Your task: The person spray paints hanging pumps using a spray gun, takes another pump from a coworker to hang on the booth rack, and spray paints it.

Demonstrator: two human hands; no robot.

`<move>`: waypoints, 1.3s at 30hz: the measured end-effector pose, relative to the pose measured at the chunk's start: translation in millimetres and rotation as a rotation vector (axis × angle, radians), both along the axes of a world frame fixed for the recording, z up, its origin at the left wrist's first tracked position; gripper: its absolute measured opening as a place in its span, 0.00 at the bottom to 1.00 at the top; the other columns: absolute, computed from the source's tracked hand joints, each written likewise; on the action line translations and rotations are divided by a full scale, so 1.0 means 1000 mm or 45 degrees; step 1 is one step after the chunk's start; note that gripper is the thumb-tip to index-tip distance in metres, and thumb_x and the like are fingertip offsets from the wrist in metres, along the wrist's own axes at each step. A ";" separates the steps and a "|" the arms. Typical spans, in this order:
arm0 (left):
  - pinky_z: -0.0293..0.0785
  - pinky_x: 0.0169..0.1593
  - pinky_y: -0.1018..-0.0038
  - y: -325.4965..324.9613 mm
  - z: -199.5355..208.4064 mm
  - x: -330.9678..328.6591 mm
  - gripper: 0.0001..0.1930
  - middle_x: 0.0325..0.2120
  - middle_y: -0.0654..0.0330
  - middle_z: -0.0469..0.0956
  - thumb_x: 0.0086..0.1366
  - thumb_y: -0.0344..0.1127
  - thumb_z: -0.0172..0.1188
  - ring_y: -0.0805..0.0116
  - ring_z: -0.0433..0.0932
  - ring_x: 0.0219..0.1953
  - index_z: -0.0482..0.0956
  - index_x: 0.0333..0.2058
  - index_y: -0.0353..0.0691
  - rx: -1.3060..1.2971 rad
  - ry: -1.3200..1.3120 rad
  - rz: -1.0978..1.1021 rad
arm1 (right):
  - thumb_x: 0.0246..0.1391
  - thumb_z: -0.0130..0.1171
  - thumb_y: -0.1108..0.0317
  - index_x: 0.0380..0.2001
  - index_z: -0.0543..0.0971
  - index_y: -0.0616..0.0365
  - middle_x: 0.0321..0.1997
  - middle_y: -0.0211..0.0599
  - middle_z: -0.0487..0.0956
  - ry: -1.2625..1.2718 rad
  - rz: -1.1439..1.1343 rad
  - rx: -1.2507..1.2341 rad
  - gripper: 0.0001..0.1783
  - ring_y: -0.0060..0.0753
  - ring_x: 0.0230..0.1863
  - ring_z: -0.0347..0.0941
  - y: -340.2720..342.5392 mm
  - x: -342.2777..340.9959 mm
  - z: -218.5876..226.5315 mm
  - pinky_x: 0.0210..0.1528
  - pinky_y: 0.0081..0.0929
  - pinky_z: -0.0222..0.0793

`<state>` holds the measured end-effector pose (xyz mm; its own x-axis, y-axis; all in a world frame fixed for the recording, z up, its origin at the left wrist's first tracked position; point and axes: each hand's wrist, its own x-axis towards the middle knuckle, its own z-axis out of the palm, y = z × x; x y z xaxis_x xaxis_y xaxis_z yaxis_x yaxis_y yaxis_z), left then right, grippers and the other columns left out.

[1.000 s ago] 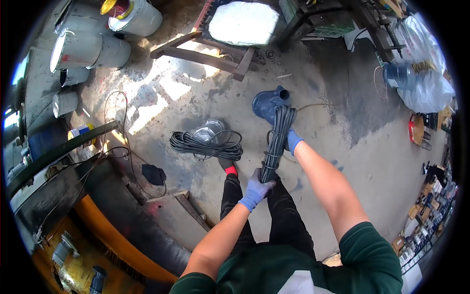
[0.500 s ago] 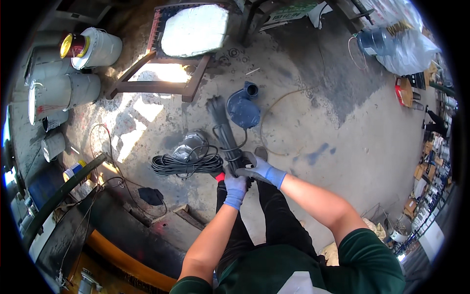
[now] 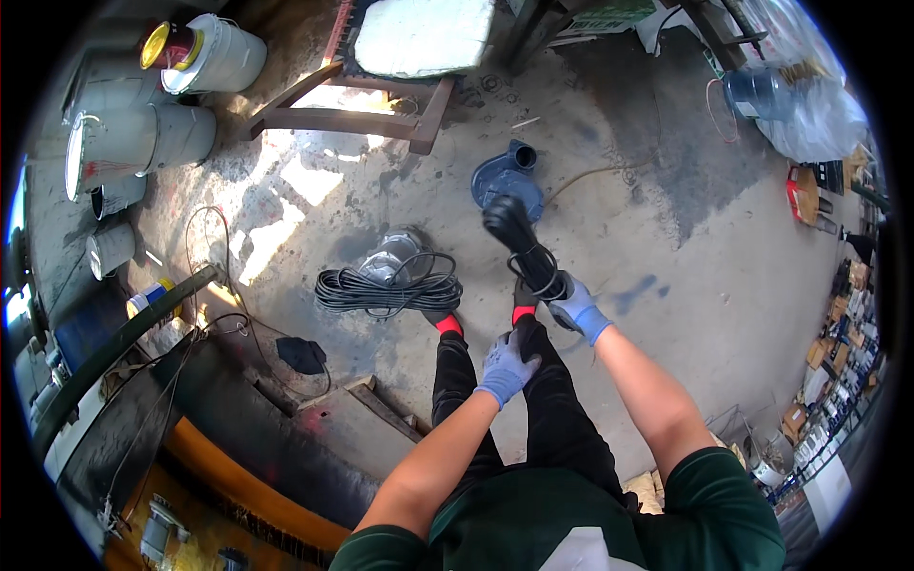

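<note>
My right hand (image 3: 578, 309), in a blue-grey glove, is closed round a bundled coil of black cable (image 3: 519, 233). The bundle sticks out away from me, its far end blurred and overlapping a dark blue pump casing (image 3: 497, 181) on the floor. My left hand (image 3: 509, 366), gloved alike, is empty and lies by my knees with its fingers loosely apart, the tips partly hidden. Left of my feet stands a silver cylindrical motor or pump body (image 3: 395, 252). A wide loose coil of black cable (image 3: 381, 293) lies against its near side.
A wooden frame stool (image 3: 343, 124) with a white slab (image 3: 424, 38) stands ahead. Pails (image 3: 181, 138) line the left side. A dark metal bench (image 3: 257, 428) is at lower left. A large blue bottle (image 3: 757, 95) and plastic bags are at far right. A thin hose (image 3: 609, 171) lies on the floor.
My left hand has let go of the cable bundle and drawn back toward my knees. My right hand has carried the bundle rightward. The whole view has shifted a little.
</note>
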<state>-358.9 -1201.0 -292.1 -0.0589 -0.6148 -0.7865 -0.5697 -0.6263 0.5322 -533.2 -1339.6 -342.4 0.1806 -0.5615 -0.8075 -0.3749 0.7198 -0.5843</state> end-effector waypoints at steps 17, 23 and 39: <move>0.81 0.46 0.68 0.146 -0.064 0.180 0.42 0.53 0.48 0.77 0.61 0.37 0.72 0.61 0.81 0.45 0.62 0.71 0.46 0.292 -0.224 0.759 | 0.52 0.61 0.54 0.41 0.86 0.61 0.43 0.54 0.86 0.566 0.839 0.516 0.22 0.51 0.44 0.85 0.049 0.004 -0.085 0.48 0.43 0.79; 0.75 0.55 0.55 0.095 -0.032 0.207 0.41 0.51 0.46 0.77 0.57 0.34 0.69 0.48 0.77 0.51 0.65 0.70 0.50 -0.209 -0.560 0.405 | 0.56 0.59 0.48 0.58 0.78 0.59 0.62 0.53 0.79 1.007 1.455 0.037 0.33 0.49 0.64 0.76 0.058 0.008 -0.096 0.65 0.43 0.70; 0.83 0.39 0.66 -0.068 -0.097 0.327 0.22 0.39 0.49 0.83 0.52 0.23 0.71 0.57 0.84 0.35 0.78 0.48 0.25 -0.150 0.145 2.002 | 0.55 0.64 0.67 0.56 0.75 0.57 0.55 0.48 0.80 0.345 0.444 -0.474 0.25 0.49 0.56 0.78 0.055 0.165 -0.091 0.58 0.41 0.74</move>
<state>-31.6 -1268.6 -388.8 0.6174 -0.1707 -0.7679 0.6271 -0.4825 0.6115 -367.9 -1285.0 -433.3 0.2206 -0.7608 -0.6104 -0.7247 0.2910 -0.6246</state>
